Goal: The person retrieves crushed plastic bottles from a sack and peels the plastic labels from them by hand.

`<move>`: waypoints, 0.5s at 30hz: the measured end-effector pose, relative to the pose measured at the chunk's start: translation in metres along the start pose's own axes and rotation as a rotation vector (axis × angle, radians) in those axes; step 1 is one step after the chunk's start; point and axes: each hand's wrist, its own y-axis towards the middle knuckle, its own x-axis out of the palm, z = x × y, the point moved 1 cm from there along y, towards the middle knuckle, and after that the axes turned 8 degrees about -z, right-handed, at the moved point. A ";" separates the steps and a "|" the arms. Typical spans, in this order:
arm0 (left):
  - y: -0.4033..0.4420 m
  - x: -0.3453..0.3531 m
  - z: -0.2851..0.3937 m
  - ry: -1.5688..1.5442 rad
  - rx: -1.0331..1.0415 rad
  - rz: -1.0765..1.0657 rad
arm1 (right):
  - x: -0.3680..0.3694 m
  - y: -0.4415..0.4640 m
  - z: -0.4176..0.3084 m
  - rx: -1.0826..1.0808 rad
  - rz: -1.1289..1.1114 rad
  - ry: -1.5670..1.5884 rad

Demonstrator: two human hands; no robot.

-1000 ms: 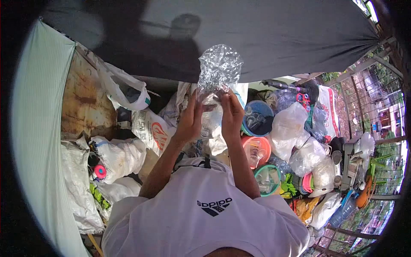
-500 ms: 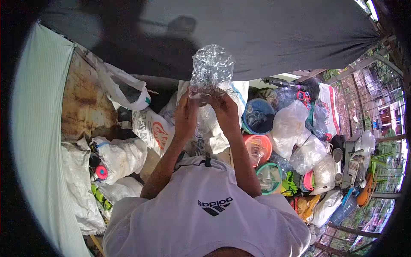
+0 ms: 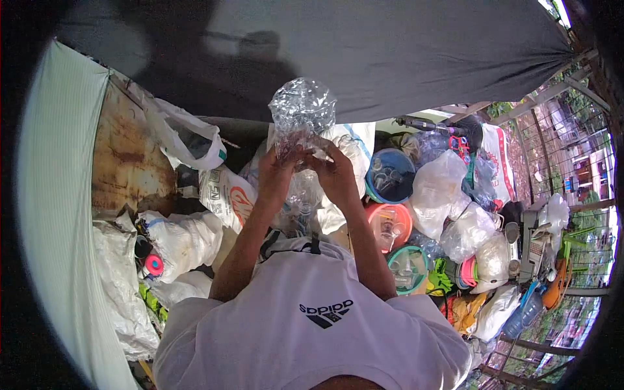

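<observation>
A crinkled clear plastic bottle (image 3: 303,107) stands up from between my two hands, its rounded end uppermost. My left hand (image 3: 278,170) is closed round its lower left side. On the other side my right hand (image 3: 336,174) has bent fingers pressed to the lower part, close to the left fingertips. The bottle's lower end is partly hidden by the fingers. Behind and below my hands is more clear plastic (image 3: 304,194), beside a white sack (image 3: 343,149).
To the right stand a blue bucket (image 3: 391,175), a red-orange tub (image 3: 389,227) and a green basin (image 3: 408,270) holding clear plastic items. Filled plastic bags (image 3: 441,195) lie beyond them. White sacks (image 3: 185,242) are piled at the left. Dark cloth (image 3: 416,58) hangs ahead.
Both hands and the bottle have shifted slightly left and down in view. The bottle has turned a little, and the right fingers are more bent and spread around its lower end.
</observation>
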 end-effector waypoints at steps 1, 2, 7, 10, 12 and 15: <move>0.000 0.000 -0.006 -0.007 0.047 0.029 | 0.002 0.001 0.004 -0.018 0.030 -0.087; 0.000 -0.001 -0.011 0.017 0.072 0.053 | 0.004 0.002 0.009 -0.035 0.061 -0.173; 0.002 -0.004 -0.025 0.183 0.241 0.161 | 0.026 0.001 0.003 -0.134 0.242 -0.360; 0.005 -0.006 -0.024 0.011 0.195 0.112 | 0.014 0.004 0.011 -0.036 0.176 -0.420; 0.004 -0.013 -0.016 0.015 0.103 -0.005 | 0.004 0.006 0.009 -0.067 0.076 -0.200; 0.003 -0.007 0.000 0.010 0.019 -0.092 | -0.003 0.003 -0.008 -0.060 -0.032 0.119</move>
